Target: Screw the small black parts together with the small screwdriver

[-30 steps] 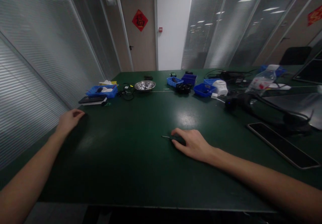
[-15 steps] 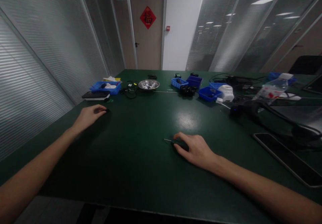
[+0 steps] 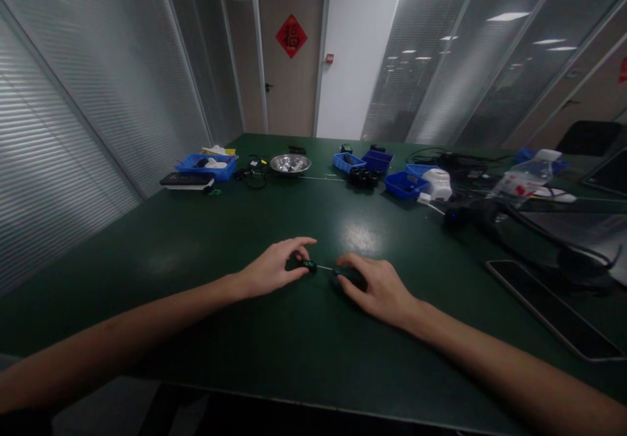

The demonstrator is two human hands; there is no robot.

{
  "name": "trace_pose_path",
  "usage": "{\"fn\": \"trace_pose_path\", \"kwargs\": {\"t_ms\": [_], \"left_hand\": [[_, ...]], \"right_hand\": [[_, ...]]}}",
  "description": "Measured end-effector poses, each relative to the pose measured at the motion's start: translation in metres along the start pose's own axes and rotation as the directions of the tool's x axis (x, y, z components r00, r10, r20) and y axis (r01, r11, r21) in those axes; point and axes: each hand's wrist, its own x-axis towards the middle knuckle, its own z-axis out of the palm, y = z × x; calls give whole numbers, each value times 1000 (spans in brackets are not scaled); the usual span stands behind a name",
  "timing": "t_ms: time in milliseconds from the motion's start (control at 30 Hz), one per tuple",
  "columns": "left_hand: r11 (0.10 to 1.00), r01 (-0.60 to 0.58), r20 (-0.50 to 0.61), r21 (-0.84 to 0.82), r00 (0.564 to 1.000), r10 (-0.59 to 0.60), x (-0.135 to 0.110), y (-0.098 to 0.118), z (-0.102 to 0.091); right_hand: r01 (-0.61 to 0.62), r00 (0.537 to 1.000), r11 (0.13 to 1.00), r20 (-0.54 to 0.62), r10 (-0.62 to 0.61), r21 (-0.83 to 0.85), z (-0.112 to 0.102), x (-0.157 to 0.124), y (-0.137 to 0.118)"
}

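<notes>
On the far side, a metal bowl (image 3: 289,173) is sitting right of a blue tray (image 3: 224,173); on the right, a clear bottle (image 3: 525,178) is resting beyond a flat dark panel (image 3: 553,309).

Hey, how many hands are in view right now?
2. The left hand is left of center, with its thumb by a small dark piece; the right hand is right of center, holding a screwdriver. No other hands show.
</notes>
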Motion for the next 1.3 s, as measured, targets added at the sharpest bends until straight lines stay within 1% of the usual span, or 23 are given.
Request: {"fn": "trace_pose_path", "kwargs": {"t_ms": [67, 133, 267, 367, 467, 767, 1033, 1300], "left_hand": [[999, 6, 7, -36, 1000, -6, -1, 0, 0], [999, -4, 3, -33, 1000, 4, -3, -1, -3], [997, -43, -36, 56, 998, 45, -7, -1, -5], [989, -90, -27, 115, 995, 94, -8, -2, -3], [983, -120, -21, 139, 992, 124, -8, -3, -2], [981, -153, 32, 119, 988, 150, -9, -1, -5], [976, -185, 67, 113, 982, 178, -11, 0, -6], [975, -187, 71, 118, 981, 180, -11, 0, -7]], "right_hand": [[-4, 1000, 1000, 10, 4, 0, 1, 1, 1], [-9, 1000, 1000, 17, 9, 2, 2, 2, 1], [-11, 1000, 1000, 15, 11, 15, 3, 3, -2], [-8, 1000, 1000, 15, 8, 15, 3, 3, -5], [0, 1000, 1000, 15, 0, 0, 4, 3, -5], [38, 998, 999, 49, -39, 17, 6, 3, -1], [67, 992, 997, 111, -61, -46, 4, 4, -6], [88, 991, 993, 104, -80, -75, 4, 3, -9]]}}
